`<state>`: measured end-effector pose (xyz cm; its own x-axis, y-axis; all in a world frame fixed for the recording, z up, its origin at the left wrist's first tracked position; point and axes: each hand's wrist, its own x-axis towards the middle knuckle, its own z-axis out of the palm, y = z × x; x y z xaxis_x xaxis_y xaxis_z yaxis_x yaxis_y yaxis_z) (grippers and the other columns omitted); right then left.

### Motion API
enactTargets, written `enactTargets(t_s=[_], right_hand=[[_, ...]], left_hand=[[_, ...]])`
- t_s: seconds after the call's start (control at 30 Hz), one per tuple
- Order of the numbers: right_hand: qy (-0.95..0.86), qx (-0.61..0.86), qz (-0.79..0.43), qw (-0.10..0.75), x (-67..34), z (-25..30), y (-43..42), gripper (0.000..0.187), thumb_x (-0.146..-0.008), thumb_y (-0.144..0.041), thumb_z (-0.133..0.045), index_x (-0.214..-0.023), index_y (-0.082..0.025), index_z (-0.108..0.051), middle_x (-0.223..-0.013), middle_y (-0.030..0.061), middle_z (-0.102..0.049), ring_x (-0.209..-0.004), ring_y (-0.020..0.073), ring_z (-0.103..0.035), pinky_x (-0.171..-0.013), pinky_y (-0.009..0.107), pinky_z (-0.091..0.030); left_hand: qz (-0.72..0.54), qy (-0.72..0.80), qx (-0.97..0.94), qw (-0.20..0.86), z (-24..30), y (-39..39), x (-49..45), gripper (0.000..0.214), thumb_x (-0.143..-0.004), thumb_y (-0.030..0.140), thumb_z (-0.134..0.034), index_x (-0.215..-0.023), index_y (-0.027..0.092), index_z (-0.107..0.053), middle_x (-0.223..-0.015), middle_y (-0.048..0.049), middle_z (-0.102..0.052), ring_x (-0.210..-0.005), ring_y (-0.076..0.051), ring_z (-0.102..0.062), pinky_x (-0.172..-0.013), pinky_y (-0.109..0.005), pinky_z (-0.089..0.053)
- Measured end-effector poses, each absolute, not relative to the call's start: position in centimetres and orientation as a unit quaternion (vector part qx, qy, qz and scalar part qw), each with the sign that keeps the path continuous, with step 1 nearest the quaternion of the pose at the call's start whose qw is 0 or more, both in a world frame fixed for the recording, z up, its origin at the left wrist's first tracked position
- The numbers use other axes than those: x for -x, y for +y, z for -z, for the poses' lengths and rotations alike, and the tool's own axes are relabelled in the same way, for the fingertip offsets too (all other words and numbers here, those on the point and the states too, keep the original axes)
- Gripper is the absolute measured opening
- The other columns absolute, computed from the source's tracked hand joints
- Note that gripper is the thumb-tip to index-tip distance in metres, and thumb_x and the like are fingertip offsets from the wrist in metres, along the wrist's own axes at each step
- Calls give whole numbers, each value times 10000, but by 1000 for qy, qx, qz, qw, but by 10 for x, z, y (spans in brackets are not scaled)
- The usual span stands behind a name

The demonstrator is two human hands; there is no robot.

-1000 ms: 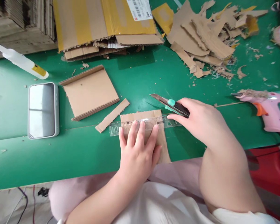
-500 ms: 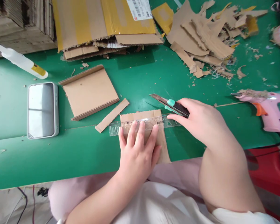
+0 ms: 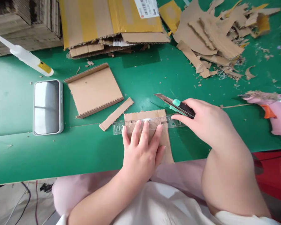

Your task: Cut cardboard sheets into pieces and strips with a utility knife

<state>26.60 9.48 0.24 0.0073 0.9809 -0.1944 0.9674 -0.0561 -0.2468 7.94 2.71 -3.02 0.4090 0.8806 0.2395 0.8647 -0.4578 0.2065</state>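
Observation:
My left hand (image 3: 141, 150) lies flat with fingers spread, pressing a clear plastic ruler (image 3: 118, 127) across a small cardboard piece (image 3: 147, 115) at the table's near edge. My right hand (image 3: 206, 120) is closed round a utility knife (image 3: 174, 104) with a teal slider; its blade sticks out to the left, just above the ruler's right end. A narrow cardboard strip (image 3: 116, 114) lies slantwise to the left of the piece.
On the green table (image 3: 84, 153) are a folded cardboard panel (image 3: 95, 90), a phone (image 3: 47, 107), a white glue bottle (image 3: 25, 57), a pink glue gun (image 3: 275, 111), flattened taped boxes (image 3: 107, 22) and a heap of torn cardboard scraps (image 3: 215, 34).
Both hands, ruler and knife keep their pose. Only the view has shifted a little, moving everything slightly right in the picture.

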Motion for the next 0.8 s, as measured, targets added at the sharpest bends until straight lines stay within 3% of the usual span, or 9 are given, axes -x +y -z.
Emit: enactTargets(t_s=[0.17,0.3,0.4,0.57,0.8], right_hand=[[-683,713,-159,25,-265,-9,93,294,-805,-473,-573,-702,-233,-437,-755,39,-615,-657,193,-534,-546,275,-305],[-683,716,-129,70,-266,-21,89,237,-861,-468,-489,-820,-236,-516,-727,53,-627,-622,183,-535,-587,282,-352],[-737,665,-95,76,-266,-27,91,307,-873,-513,-440,-858,-235,-569,-674,48,-625,-592,184,-547,-554,276,-324],[-796,604,-20,25,-263,-34,106,463,-869,-611,-347,-869,-243,-627,-619,41,-616,-553,189,-530,-517,280,-207],[-823,562,5,-88,-252,-41,119,472,-899,-569,-324,-923,-210,-630,-685,44,-664,-547,165,-533,-497,261,-184]], left_hand=[[-157,516,-842,20,31,27,-79,440,-882,396,-487,-1283,230,-555,-1251,-151,-572,-1198,-331,-488,-1058,-558,-236],[-148,517,-843,22,30,26,-78,444,-888,397,-482,-1298,236,-538,-1262,-144,-569,-1210,-325,-482,-1062,-562,-228],[-135,519,-844,19,29,25,-78,450,-895,415,-468,-1310,251,-522,-1274,-131,-567,-1216,-318,-479,-1063,-565,-237],[-131,517,-846,19,30,25,-77,449,-915,414,-422,-1327,253,-498,-1299,-125,-555,-1230,-323,-470,-1029,-594,-290],[-123,518,-846,29,29,26,-76,442,-926,399,-386,-1325,246,-497,-1299,-123,-559,-1224,-330,-479,-989,-625,-346]])
